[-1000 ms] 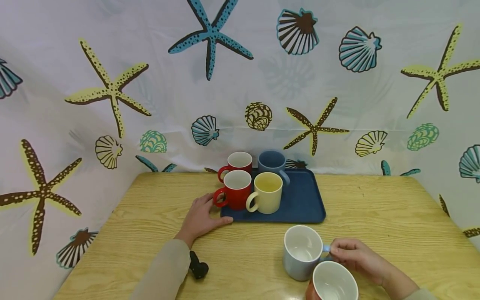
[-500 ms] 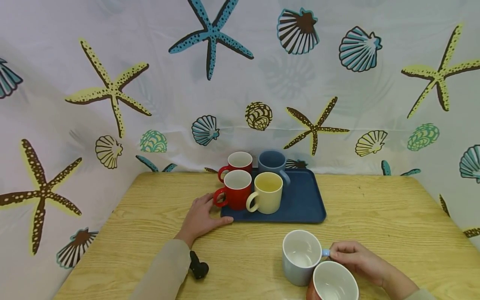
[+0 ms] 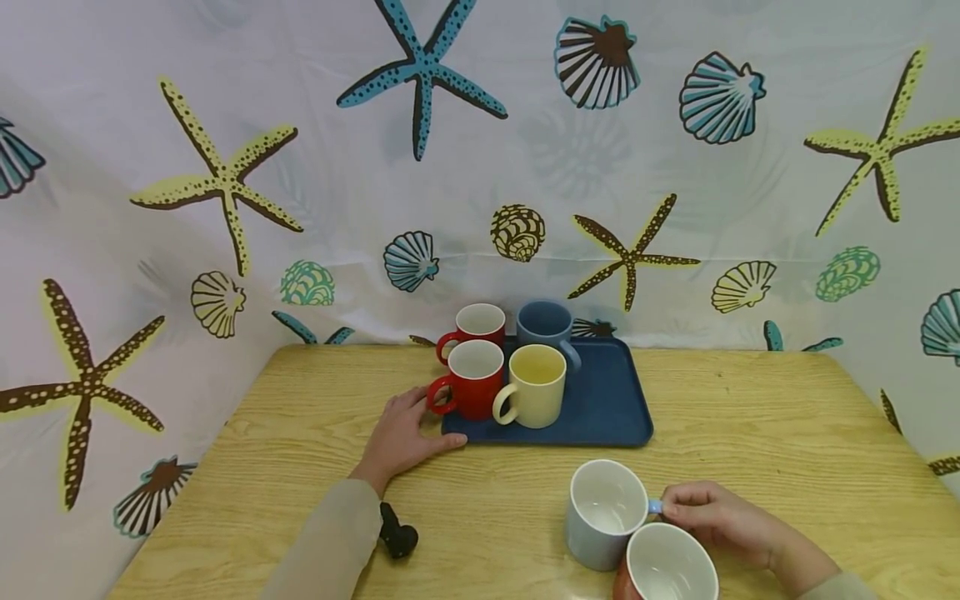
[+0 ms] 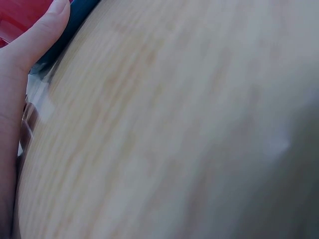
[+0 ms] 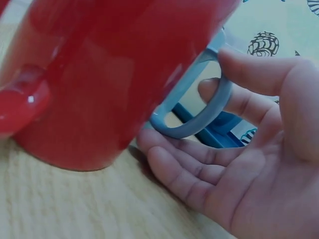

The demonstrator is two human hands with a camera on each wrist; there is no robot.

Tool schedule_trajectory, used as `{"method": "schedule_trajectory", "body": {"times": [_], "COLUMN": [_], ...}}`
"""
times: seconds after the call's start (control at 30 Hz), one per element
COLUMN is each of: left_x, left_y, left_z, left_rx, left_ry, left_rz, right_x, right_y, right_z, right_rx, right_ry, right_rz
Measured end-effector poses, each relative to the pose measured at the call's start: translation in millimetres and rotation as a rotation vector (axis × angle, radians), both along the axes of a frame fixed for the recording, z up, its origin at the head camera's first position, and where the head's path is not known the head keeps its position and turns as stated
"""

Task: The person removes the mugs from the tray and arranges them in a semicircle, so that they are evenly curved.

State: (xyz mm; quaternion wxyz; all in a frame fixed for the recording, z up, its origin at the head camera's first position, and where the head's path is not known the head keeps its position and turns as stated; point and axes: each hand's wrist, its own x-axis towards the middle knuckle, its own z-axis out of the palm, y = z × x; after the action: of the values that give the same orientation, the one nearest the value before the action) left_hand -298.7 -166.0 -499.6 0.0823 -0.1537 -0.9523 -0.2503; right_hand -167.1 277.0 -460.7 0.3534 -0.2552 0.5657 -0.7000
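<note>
My right hand holds a light blue mug by its handle, thumb and index finger pinching the loop while the lower fingers curl beneath it. Right against that mug, nearer to me, stands a red mug with a white inside; it hides most of the blue mug in the right wrist view. My left hand rests at the front left corner of a dark blue tray, fingers straight, thumb along the front rim. Beside its fingertips is the handle of a red mug on the tray.
Also on the tray are a cream mug, a blue mug and another red mug at the back. A small black object sits beside my left sleeve. A shell-patterned cloth hangs behind the wooden table.
The light blue mug, with my right hand on its handle, has shifted slightly toward me, then a touch to the right. My left hand and the tray have stayed put.
</note>
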Motion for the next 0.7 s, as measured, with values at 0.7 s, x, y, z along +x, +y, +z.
{"method": "schedule_trajectory", "body": {"times": [0.7], "left_x": [3.5], "left_y": [0.2], "left_z": [3.7], "left_rx": [0.007], "left_ry": [0.004], "left_rz": [-0.010], "right_x": [-6.7], "right_y": [9.1], "right_z": [7.7], "right_rx": [0.070], "right_ry": [-0.116], "right_rz": [-0.002]}}
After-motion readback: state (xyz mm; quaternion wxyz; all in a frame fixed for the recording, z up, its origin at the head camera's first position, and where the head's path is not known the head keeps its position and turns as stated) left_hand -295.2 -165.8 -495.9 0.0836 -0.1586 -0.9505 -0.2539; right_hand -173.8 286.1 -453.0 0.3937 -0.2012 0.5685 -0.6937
